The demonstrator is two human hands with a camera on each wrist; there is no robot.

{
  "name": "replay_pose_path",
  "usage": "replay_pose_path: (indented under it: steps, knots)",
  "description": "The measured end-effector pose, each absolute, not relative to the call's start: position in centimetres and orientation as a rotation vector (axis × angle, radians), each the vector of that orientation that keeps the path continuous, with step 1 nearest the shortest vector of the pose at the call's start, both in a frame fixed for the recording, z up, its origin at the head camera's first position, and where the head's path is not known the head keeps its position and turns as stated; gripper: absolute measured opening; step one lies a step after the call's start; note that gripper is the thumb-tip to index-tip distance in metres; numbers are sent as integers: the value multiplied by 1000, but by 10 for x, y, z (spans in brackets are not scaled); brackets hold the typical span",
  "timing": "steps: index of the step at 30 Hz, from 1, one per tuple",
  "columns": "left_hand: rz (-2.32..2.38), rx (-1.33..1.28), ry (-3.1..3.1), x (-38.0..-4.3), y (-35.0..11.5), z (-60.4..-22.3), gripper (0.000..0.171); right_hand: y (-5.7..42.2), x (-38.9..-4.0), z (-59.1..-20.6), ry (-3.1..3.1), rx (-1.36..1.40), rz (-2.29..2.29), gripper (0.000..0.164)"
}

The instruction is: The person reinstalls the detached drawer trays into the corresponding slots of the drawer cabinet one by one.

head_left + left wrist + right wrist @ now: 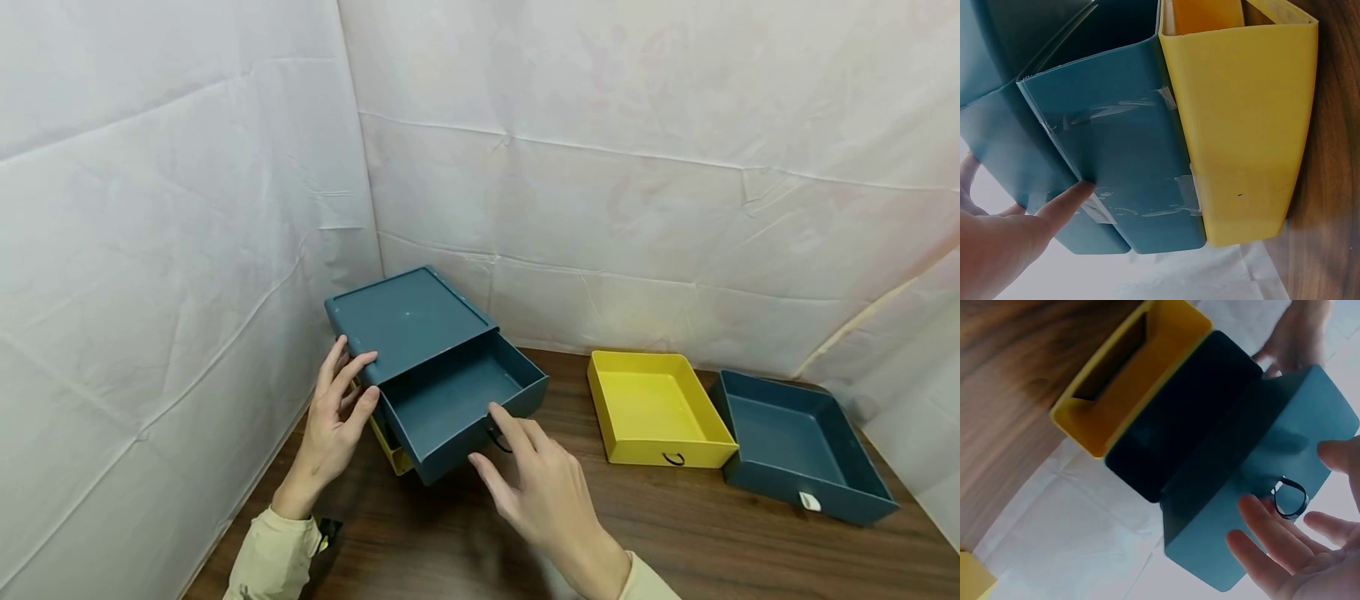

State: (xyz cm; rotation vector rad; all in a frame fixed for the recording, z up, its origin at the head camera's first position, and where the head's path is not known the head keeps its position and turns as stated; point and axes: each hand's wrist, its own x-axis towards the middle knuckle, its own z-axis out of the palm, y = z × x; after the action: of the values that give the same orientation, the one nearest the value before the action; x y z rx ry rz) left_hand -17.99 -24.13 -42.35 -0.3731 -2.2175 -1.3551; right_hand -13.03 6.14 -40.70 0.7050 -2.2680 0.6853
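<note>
A stack of drawer casings stands on the table, with a teal casing [408, 317] on top. Out of that top casing a teal drawer [450, 396] is pulled far forward, bare inside. My left hand [330, 425] rests with spread fingers against the stack's left side, thumb near the seam below the top casing. Over the drawer's front panel, my right hand [547, 487] has its fingers extended around a black loop handle [1290, 499]. Below lie a second teal casing [1110, 144] and a yellow casing [1241, 125], both without drawers in their front openings.
To the right, a yellow drawer [652, 404] with a black loop sits beside another teal drawer [787, 433] with a white tab. White sheeting [600, 167] hangs behind and to the left. The wooden table [675, 533] runs beneath everything.
</note>
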Motion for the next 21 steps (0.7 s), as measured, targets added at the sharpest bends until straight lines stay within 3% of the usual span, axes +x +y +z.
replay_pose_path:
  steps: [7, 14, 21]
  knots:
    - [-1355, -375, -2218, -180, -243, -423, 48, 71, -118, -423, -2282, 771, 630, 52]
    - [-1329, -355, -2209, -178, -242, -424, 48, 69, -120, -431, -2296, 785, 576, 66]
    - [-1300, -326, -2220, -176, -239, -422, 49, 62, -128, -431, -2313, 774, 573, 68]
